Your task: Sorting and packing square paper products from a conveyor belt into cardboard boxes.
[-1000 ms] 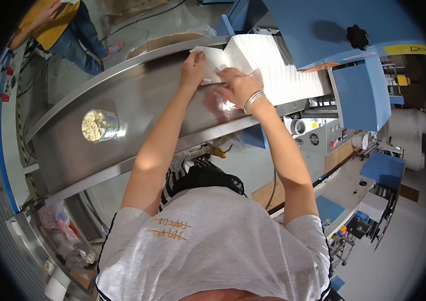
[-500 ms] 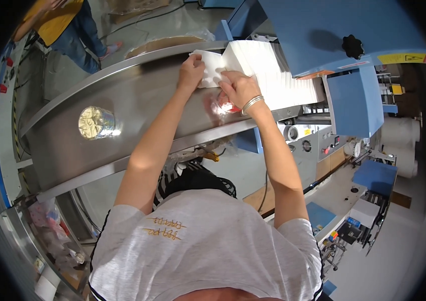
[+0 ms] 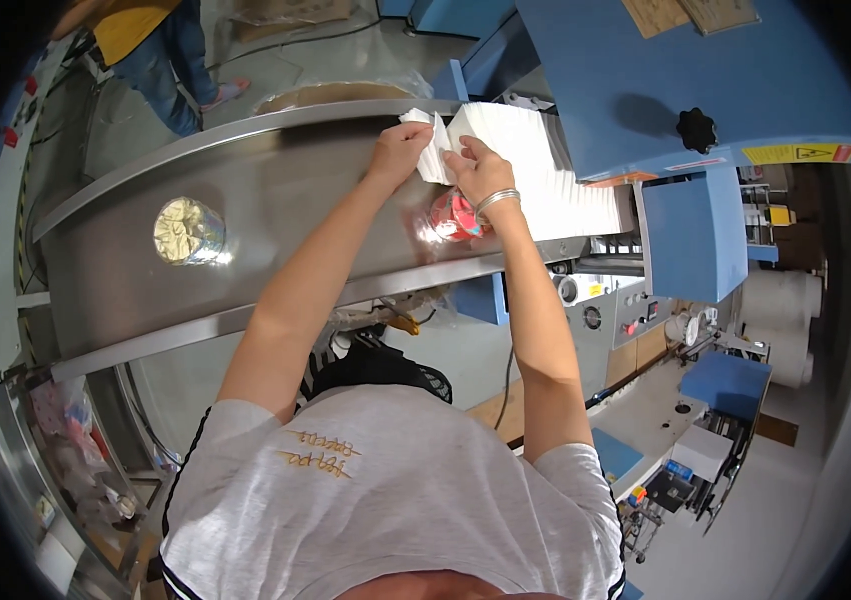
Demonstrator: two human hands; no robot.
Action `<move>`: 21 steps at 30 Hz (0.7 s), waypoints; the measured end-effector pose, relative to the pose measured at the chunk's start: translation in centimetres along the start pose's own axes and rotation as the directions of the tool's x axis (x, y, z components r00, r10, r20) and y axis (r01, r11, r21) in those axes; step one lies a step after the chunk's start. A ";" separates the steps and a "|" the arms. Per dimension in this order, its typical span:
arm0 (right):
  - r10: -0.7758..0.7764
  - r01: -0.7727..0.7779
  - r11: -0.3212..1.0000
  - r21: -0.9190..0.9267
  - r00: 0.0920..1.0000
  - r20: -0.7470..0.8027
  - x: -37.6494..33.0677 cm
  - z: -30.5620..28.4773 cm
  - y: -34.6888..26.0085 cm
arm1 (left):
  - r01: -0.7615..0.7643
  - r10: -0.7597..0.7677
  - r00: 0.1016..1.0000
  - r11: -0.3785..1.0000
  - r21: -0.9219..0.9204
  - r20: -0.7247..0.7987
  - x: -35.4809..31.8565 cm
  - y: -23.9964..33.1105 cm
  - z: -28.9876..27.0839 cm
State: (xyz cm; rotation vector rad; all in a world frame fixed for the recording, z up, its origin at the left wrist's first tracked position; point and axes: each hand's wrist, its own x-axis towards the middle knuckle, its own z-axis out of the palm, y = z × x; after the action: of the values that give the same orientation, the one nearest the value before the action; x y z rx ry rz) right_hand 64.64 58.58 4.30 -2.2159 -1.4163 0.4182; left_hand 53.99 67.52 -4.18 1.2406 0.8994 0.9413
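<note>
My left hand (image 3: 402,152) is closed on a small bundle of folded white tissues (image 3: 433,160), which stands tilted at the left end of a long row. That row of white folded tissues (image 3: 545,175) fills the right part of the metal trough. My right hand (image 3: 485,172), with a bracelet at the wrist, has its fingers apart where bundle and row meet. Its fingertips touch the white tissues there; the palm side is hidden. Just below this hand lies a shiny red and pink plastic packet (image 3: 457,216), partly covered by the wrist.
The steel trough (image 3: 285,190) has raised rims. A clear-wrapped gold packet (image 3: 185,232) lies in its left part. A blue machine (image 3: 625,90) with a black knob overhangs the right end. Beyond the trough stands a person (image 3: 150,60) in yellow and jeans.
My left hand has moved right with the bundle, which now appears narrower and turned. My right hand has shifted slightly toward the row, showing more of the red packet. The whole view has shifted slightly.
</note>
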 end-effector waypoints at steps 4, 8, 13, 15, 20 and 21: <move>-0.010 0.011 0.999 -0.053 1.000 0.004 0.5 -0.2 -1.8 | -0.076 0.076 0.997 0.997 -0.021 -0.021 0.8 0.0 -0.4; 0.009 -0.009 0.979 -0.205 1.000 0.002 0.4 0.5 1.6 | -0.074 0.072 0.997 0.995 0.065 0.034 -0.4 -0.1 1.3; 0.003 -0.044 0.940 -0.338 0.992 -0.123 -0.8 0.2 0.0 | -0.163 0.161 0.987 0.983 0.081 0.022 -0.7 -0.8 3.0; -0.016 -0.033 0.941 -0.337 0.990 -0.140 -0.5 0.2 -0.4 | -0.157 0.156 0.988 0.982 0.101 0.017 -0.5 0.1 2.5; -0.007 -0.055 0.929 -0.365 0.986 -0.166 0.5 -0.4 -1.1 | -0.154 0.153 0.988 0.977 0.145 0.015 0.8 0.0 2.8; -0.021 -0.042 0.934 -0.356 0.985 -0.171 0.7 -0.4 -1.2 | -0.153 0.150 0.988 0.979 0.135 0.032 1.2 -0.4 2.6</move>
State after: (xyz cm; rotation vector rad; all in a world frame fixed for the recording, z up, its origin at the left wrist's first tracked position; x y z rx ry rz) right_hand 64.19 59.53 5.33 -2.4740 -1.4800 -0.0389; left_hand 56.90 67.64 -4.36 1.4511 0.8736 0.9972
